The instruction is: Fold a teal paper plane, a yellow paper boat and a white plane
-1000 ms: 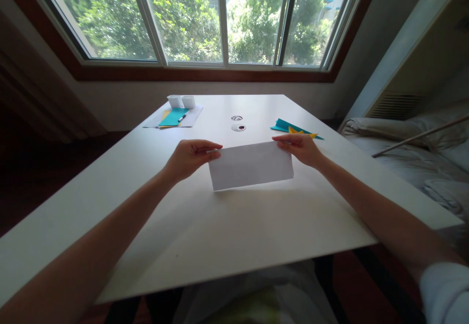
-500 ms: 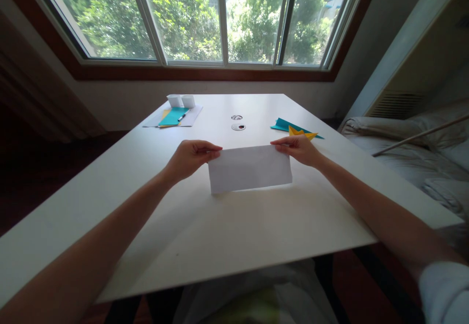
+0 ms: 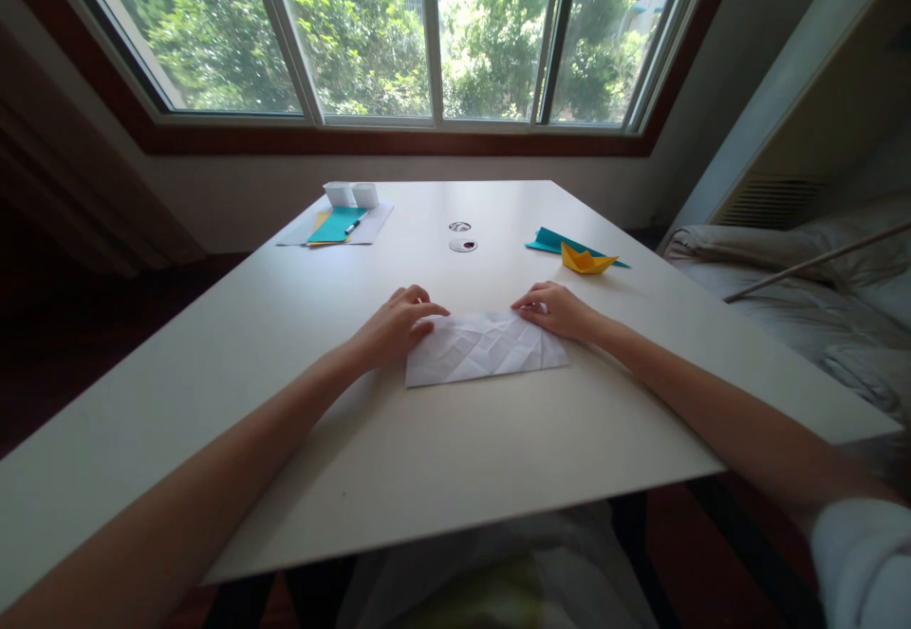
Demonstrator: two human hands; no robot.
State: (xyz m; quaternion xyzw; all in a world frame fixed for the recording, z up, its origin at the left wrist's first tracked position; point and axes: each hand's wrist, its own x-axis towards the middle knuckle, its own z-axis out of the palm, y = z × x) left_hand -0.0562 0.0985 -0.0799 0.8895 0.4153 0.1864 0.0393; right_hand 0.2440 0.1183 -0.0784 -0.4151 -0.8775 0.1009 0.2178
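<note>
A white sheet of paper [image 3: 484,352], folded and marked with many creases, lies flat on the white table [image 3: 455,458]. My left hand [image 3: 396,325] rests on its far left corner with the fingers bent over the edge. My right hand [image 3: 557,309] presses on its far right corner. Both hands pinch the paper's far edge against the tabletop.
A yellow paper boat [image 3: 585,260] sits on a teal sheet [image 3: 551,241] at the far right. Far left lie a teal sheet with a pen [image 3: 337,225] and two small white boxes [image 3: 352,194]. Two round cable holes [image 3: 462,245] are mid-table. A bed [image 3: 804,297] stands to the right.
The paper was held up on edge, facing me; now it is laid flat on the table, and both hands have come down with it.
</note>
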